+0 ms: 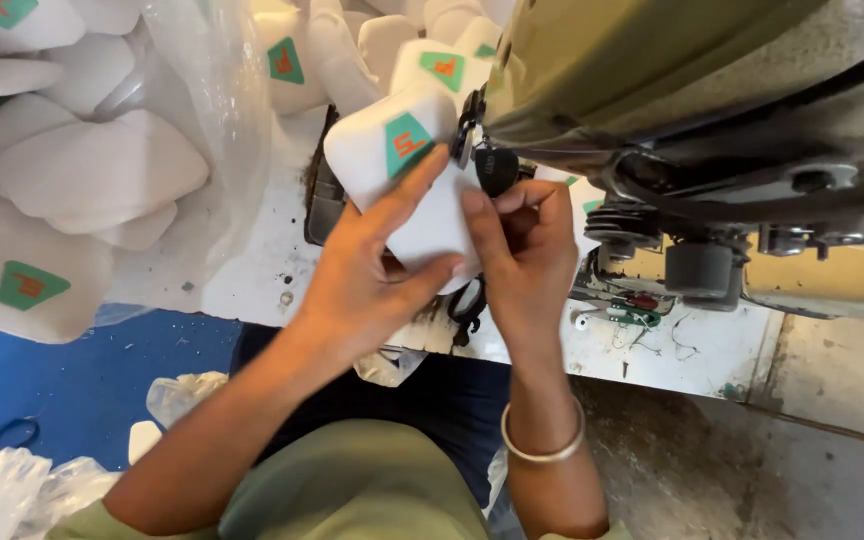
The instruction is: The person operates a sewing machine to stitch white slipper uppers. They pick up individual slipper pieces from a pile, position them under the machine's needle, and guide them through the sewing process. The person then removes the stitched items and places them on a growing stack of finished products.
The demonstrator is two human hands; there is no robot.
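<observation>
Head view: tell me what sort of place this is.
Probably a sewing workshop or small factory. An industrial sewing machine stands on a worn table, both hands, left hand and right hand, hold a white fabric piece at it, and many matching pieces are piled alongside.

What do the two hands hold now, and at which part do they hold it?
Both hold one white padded piece with a green patch. The left hand grips its lower side; the right hand pinches its right edge beside the sewing machine.
</observation>
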